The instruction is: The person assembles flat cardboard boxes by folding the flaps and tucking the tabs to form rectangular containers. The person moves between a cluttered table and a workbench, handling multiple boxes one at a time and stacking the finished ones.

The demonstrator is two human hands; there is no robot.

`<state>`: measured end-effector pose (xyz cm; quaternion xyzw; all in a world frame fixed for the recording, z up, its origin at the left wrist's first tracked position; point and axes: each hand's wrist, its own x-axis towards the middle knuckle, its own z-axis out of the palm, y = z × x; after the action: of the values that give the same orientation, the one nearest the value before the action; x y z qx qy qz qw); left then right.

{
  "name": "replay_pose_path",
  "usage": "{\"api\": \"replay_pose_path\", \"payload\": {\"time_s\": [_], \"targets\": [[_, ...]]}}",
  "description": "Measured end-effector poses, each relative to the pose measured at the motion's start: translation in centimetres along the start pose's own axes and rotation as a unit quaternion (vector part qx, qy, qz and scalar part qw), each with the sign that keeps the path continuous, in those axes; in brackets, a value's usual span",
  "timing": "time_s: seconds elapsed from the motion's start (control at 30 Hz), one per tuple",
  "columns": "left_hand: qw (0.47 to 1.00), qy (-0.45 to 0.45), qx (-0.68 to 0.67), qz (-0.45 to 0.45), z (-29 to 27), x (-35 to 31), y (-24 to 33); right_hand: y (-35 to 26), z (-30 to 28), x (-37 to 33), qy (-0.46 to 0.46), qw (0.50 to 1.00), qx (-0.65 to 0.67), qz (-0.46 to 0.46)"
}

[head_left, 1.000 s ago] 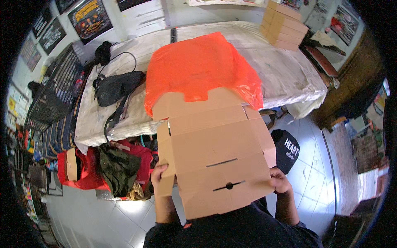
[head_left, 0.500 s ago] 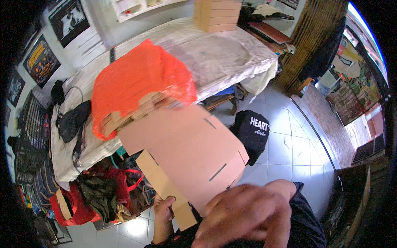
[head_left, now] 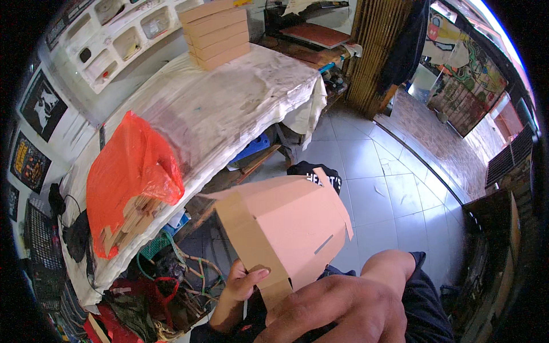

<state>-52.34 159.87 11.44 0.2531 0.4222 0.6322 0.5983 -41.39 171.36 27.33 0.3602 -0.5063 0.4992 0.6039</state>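
Observation:
A die-cut cardboard sheet (head_left: 289, 220) with slots and creased flaps tilts up in front of me, its left side folded into a long panel. My left hand (head_left: 245, 283) grips that panel's lower left edge, thumb on the outer face and fingers behind. Very close at the bottom of the view is my right hand (head_left: 343, 306), back upward, overlapping the cardboard's near end. Its fingertips are hidden, so whether it grips the sheet does not show. On the table, a red plastic bag (head_left: 128, 177) covers more flat cardboard pieces (head_left: 134, 220).
A long table with a stained white cloth (head_left: 229, 94) runs along the wall. Several closed cardboard boxes (head_left: 217, 37) are stacked at its far end. Bags (head_left: 134, 308) lie below it. Beyond the cardboard is a black cloth item with white lettering (head_left: 311, 171) by the tiled floor (head_left: 383, 188).
The view has swung right, so the table and red bag sit further left. The cardboard's left panel and far flaps now stand more folded. My left hand keeps its hold.

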Motion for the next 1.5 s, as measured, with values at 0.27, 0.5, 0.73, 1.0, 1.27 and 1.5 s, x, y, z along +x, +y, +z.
{"api": "replay_pose_path", "payload": {"time_s": [0.27, 0.5, 0.73, 1.0, 1.27, 1.5], "targets": [[0.991, -0.027, 0.117, 0.06, 0.7, 9.0, 6.5, 3.0, -2.3, 1.9, 0.097, 0.984, -0.082, 0.128], [0.976, 0.032, 0.181, 0.116, -8.2, 17.4, 20.1, 10.9, -14.2, 4.2, -0.255, 0.846, -0.359, 0.301], [0.961, 0.187, 0.192, 0.073, -21.5, 27.2, 31.5, 24.2, -28.9, -4.0, -0.076, 0.677, -0.628, 0.376], [0.857, 0.253, 0.448, -0.034, -37.7, 29.4, 28.4, 38.8, -32.8, -10.5, -0.303, 0.666, -0.547, 0.405], [0.652, 0.108, 0.73, 0.172, -36.2, 27.0, 27.5, 38.9, -33.6, -11.0, -0.308, 0.669, -0.535, 0.414], [0.76, 0.2, 0.604, 0.134, -37.3, 28.5, 26.1, 39.0, -34.5, -9.8, -0.366, 0.679, -0.46, 0.44]]}}
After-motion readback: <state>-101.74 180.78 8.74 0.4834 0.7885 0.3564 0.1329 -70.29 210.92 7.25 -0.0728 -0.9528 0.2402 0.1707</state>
